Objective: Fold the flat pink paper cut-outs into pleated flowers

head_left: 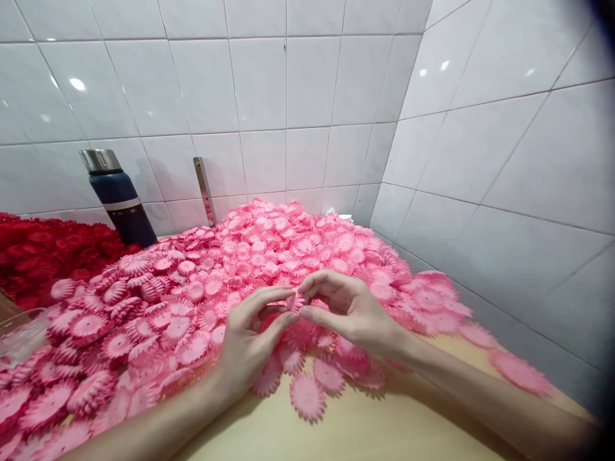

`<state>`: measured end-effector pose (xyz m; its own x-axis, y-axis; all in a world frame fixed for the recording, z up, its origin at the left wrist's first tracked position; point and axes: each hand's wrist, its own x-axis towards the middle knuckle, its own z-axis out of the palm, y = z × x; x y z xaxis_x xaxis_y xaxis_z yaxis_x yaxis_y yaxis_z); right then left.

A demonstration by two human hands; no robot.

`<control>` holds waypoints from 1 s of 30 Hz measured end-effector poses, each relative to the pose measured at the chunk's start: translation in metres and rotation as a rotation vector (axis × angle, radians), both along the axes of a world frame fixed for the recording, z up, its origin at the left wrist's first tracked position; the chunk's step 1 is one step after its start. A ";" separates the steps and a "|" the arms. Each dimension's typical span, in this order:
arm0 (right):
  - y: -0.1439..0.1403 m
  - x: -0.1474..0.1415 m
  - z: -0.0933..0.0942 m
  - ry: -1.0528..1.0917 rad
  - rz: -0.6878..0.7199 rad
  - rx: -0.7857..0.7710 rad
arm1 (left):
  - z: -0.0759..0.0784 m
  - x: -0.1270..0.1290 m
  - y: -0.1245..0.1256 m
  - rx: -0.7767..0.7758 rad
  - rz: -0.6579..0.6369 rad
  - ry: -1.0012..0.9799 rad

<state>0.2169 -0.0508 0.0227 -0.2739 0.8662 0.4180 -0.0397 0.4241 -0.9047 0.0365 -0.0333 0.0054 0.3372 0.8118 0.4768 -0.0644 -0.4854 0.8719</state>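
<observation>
Between the fingertips of both hands is a small pink scalloped fabric flower piece (295, 301). My left hand (254, 326) pinches its left side with thumb and fingers. From the right, my right hand (343, 307) grips the other side the same way. Both hands are held over the front of a large heap of pink flower pieces (269, 243), flat discs with notched edges and a small hole in the middle. One loose pink disc (308, 397) lies on the pale table (269, 429) just below the hands.
A dark blue bottle (120, 198) with a metal lid leans at the back left. Beside it lies a pile of red pieces (57, 250). A metal strip (204, 192) stands against the tiled wall (262, 83). Clear plastic (24, 336) sits at the left edge.
</observation>
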 end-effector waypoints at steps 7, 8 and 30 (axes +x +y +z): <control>0.000 0.001 0.002 -0.030 -0.054 -0.033 | -0.003 -0.003 0.002 -0.007 0.040 0.067; 0.000 0.001 0.002 -0.022 -0.069 -0.044 | -0.004 -0.003 0.003 -0.010 0.050 0.070; 0.080 -0.004 0.064 -0.334 0.368 -0.191 | -0.001 0.000 0.014 -0.058 0.240 -0.150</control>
